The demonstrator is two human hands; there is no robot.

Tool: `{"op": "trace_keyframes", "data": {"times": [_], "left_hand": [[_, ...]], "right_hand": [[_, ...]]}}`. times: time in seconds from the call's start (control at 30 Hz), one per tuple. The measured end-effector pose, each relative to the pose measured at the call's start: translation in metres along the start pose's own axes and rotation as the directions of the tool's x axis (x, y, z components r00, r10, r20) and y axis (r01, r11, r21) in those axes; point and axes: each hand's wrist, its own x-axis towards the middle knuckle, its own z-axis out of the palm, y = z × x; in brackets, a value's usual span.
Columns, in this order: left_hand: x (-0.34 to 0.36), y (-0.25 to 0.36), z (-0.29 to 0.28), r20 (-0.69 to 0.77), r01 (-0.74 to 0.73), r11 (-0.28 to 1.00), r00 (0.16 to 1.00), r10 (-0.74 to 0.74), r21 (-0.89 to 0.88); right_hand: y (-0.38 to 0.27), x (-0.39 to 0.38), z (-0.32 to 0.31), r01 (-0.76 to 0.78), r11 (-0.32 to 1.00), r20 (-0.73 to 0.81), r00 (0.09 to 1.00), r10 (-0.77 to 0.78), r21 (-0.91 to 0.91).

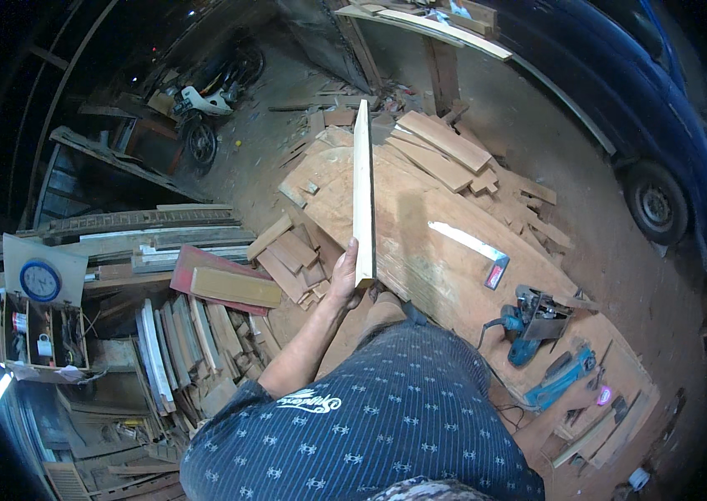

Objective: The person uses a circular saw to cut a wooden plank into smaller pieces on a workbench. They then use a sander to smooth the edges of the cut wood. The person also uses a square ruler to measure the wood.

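A long, pale wooden board (363, 192) stands on edge in front of me, pointing away across the workbench. My left hand (345, 275) is closed on its near end, thumb up along the side. Far out to the right, my right hand (585, 396) is beside a blue power tool (560, 380), which looks like an electric planer; its fingers are too small and unclear to read. A circular saw (541, 317) with a blue body rests on the bench just beyond. A metal try square (472, 244) lies flat nearer the middle.
The wooden workbench (420, 200) carries stacked planks (445, 146) at its far side. Offcuts (291, 255) and upright boards (174, 334) crowd the left. A shelf box with a blue clock (40, 280), a motorbike (203, 125) and a blue vehicle (662, 125) stand around.
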Motion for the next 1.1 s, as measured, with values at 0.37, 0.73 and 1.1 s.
{"op": "trace_keyframes", "data": {"times": [0.37,0.73,1.1], "left_hand": [[0.010,0.015,-0.008,0.141,0.088,0.975,0.988,-0.060,-0.203],[0.023,0.048,-0.089,-0.062,0.131,0.963,0.987,-0.150,-0.236],[0.077,0.084,-0.197,0.259,0.368,0.835,0.830,-0.493,0.410]], "right_hand": [[-0.291,-0.089,-0.046,0.184,0.507,0.139,0.834,-0.534,0.842],[-0.502,-0.193,-0.231,0.744,-0.444,-0.745,0.106,-0.659,0.499],[-0.530,-0.366,0.072,0.758,-0.275,0.271,-0.509,-0.817,0.592]]}}
